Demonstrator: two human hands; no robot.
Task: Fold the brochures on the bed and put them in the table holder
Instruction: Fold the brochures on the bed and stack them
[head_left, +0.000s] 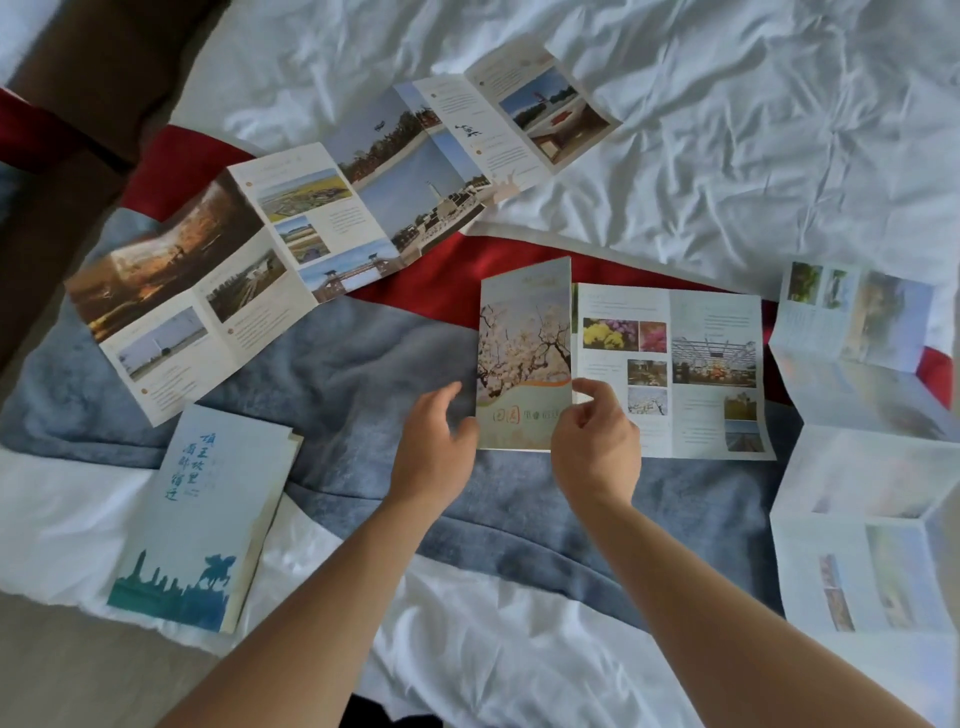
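Note:
A blossom brochure (670, 364) lies part-folded in the middle of the bed, its cover panel raised. My left hand (434, 441) grips the cover's lower left edge. My right hand (592, 436) pinches the fold at the cover's lower right. A long brochure (322, 223) lies fully unfolded up left. A folded blue brochure (202, 519) rests at the lower left. Another pale unfolded brochure (862, 441) stretches down the right side. The table holder is not in view.
The bed has a wrinkled white sheet (753, 130) and a blue and red runner (337, 364) across it. A brown headboard or furniture edge (78, 78) sits at the upper left.

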